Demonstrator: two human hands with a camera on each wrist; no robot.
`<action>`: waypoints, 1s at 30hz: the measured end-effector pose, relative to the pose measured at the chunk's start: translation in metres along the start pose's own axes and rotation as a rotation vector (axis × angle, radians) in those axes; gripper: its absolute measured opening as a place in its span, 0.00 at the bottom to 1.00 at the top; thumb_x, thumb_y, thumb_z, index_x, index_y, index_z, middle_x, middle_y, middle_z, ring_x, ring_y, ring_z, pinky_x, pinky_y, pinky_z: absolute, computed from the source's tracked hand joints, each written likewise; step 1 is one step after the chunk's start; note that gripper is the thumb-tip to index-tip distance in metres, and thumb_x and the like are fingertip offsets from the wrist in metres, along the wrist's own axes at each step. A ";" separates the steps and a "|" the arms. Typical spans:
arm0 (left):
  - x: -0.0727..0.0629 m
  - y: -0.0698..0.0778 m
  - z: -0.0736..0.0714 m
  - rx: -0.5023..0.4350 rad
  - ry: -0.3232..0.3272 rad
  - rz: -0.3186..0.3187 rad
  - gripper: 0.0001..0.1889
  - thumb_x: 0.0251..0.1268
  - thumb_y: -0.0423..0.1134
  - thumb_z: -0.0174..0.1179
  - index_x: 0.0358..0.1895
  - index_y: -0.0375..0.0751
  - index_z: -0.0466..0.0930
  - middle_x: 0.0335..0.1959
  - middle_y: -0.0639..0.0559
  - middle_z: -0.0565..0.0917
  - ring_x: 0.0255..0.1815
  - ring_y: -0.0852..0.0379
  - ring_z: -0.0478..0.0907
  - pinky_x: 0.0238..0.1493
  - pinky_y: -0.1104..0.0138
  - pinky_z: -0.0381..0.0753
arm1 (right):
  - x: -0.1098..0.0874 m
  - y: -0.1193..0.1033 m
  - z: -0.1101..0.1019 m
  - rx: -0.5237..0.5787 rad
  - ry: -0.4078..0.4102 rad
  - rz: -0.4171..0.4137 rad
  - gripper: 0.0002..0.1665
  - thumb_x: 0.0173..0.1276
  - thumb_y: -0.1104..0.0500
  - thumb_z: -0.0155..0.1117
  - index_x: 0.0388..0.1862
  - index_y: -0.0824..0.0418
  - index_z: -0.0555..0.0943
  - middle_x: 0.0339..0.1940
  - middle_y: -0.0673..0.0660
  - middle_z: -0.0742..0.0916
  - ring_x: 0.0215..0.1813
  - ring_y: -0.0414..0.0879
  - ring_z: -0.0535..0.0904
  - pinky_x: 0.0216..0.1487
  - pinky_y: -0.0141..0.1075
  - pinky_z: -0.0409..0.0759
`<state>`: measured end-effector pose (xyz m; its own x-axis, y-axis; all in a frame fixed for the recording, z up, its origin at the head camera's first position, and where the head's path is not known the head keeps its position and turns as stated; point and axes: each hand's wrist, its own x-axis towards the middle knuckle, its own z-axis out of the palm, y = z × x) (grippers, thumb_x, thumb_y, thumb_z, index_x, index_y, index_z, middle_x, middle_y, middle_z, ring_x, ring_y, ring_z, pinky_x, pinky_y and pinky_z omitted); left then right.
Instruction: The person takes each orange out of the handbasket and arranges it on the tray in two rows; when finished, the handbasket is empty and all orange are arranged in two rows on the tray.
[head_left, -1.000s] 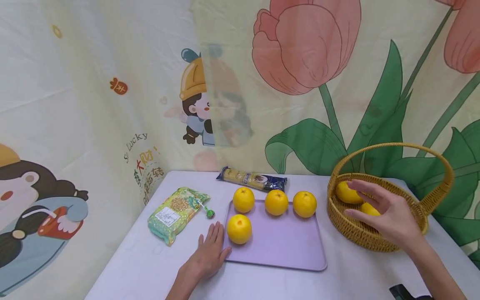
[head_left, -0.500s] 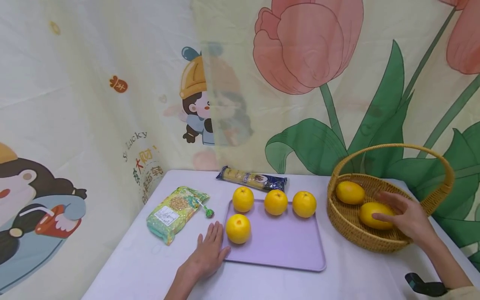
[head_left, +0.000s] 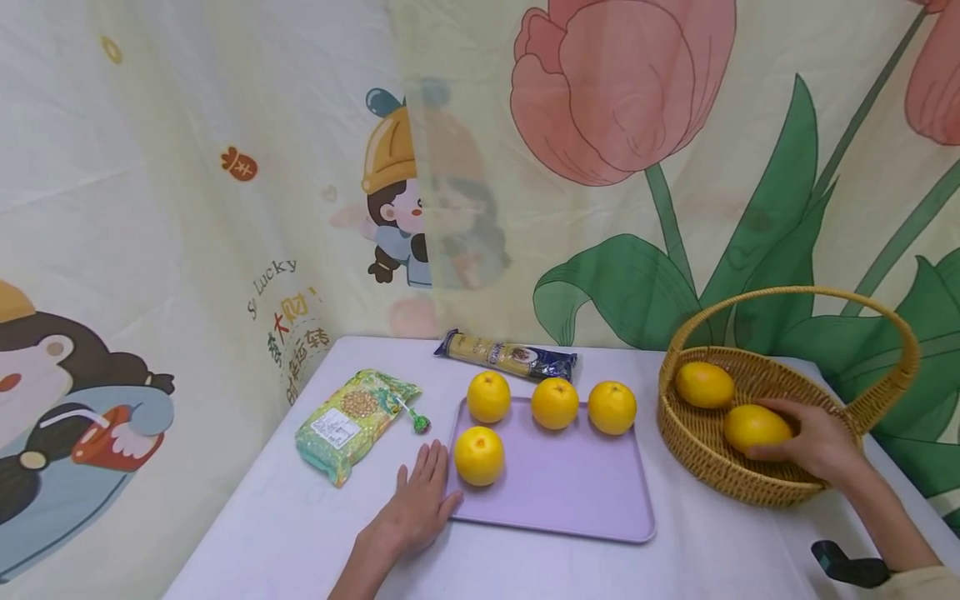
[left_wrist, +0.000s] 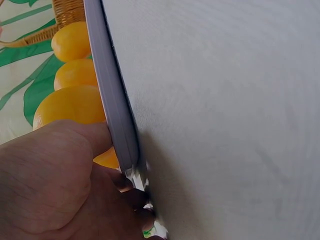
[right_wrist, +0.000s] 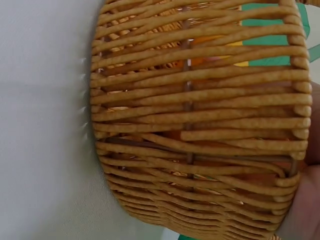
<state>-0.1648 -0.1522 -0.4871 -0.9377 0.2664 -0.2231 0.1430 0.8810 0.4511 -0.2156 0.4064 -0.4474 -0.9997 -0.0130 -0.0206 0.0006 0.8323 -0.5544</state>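
At the right, a wicker basket [head_left: 705,462] holds two oval yellow fruits. My right hand [head_left: 821,442] reaches over its near rim and grips the nearer oval yellow fruit [head_left: 756,427], thumb on the near side and fingers behind. The other oval fruit [head_left: 705,385] lies farther back. Basket weave [right_wrist: 200,115] hides most of that hand in the right wrist view. My left hand [head_left: 416,504] lies flat at the left edge of a lilac tray [head_left: 562,492], its thumb touching the rim. Several oranges sit on the tray, one orange [head_left: 479,456] close to that hand.
A green-and-yellow packet [head_left: 352,425] lies left of the tray, with a small green-headed lollipop-like item [head_left: 421,424] beside it. Behind the tray is a long pasta-like pack [head_left: 506,356]. The arched basket handle [head_left: 810,292] rises beside the right hand. A patterned curtain [head_left: 615,275] hangs behind.
My right hand has come down from above the basket, and its fingers have closed around the nearer oval yellow fruit. The left hand, tray and oranges stay in place.
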 end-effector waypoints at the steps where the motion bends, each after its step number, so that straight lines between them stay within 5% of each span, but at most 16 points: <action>1: 0.000 -0.001 0.001 -0.003 0.002 0.004 0.43 0.84 0.49 0.57 0.85 0.25 0.49 0.88 0.30 0.48 0.90 0.33 0.41 0.84 0.31 0.40 | 0.000 0.000 0.000 -0.019 0.000 -0.001 0.58 0.59 0.51 0.88 0.74 0.83 0.67 0.67 0.89 0.70 0.59 0.81 0.70 0.58 0.74 0.74; 13: 0.001 0.000 0.003 -0.012 -0.003 -0.003 0.43 0.83 0.48 0.58 0.85 0.25 0.50 0.88 0.30 0.47 0.89 0.32 0.41 0.84 0.31 0.39 | -0.006 -0.004 -0.002 -0.042 0.031 0.006 0.62 0.56 0.45 0.89 0.75 0.80 0.67 0.68 0.88 0.70 0.60 0.82 0.71 0.57 0.75 0.76; 23: -0.002 0.002 0.001 0.009 0.008 -0.006 0.42 0.84 0.48 0.57 0.85 0.26 0.50 0.88 0.30 0.48 0.89 0.32 0.42 0.84 0.31 0.41 | -0.026 -0.029 -0.010 -0.009 0.093 -0.004 0.60 0.64 0.45 0.85 0.78 0.79 0.64 0.66 0.85 0.71 0.58 0.80 0.74 0.53 0.69 0.84; 27: -0.003 0.001 0.000 0.012 0.012 -0.008 0.42 0.83 0.48 0.58 0.85 0.26 0.50 0.88 0.30 0.48 0.89 0.32 0.41 0.84 0.31 0.41 | -0.036 -0.045 -0.007 0.030 0.154 -0.023 0.55 0.66 0.47 0.83 0.78 0.78 0.66 0.66 0.82 0.73 0.56 0.77 0.76 0.44 0.44 0.90; 30: -0.003 0.001 0.000 0.008 0.012 -0.003 0.43 0.83 0.48 0.59 0.85 0.26 0.51 0.88 0.30 0.48 0.89 0.31 0.41 0.83 0.31 0.41 | -0.045 -0.059 -0.002 0.077 0.210 -0.060 0.52 0.65 0.51 0.84 0.76 0.77 0.68 0.65 0.80 0.75 0.55 0.74 0.77 0.38 0.22 0.80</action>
<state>-0.1619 -0.1518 -0.4857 -0.9420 0.2588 -0.2139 0.1425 0.8850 0.4432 -0.1704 0.3589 -0.4123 -0.9811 0.0612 0.1835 -0.0652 0.7883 -0.6118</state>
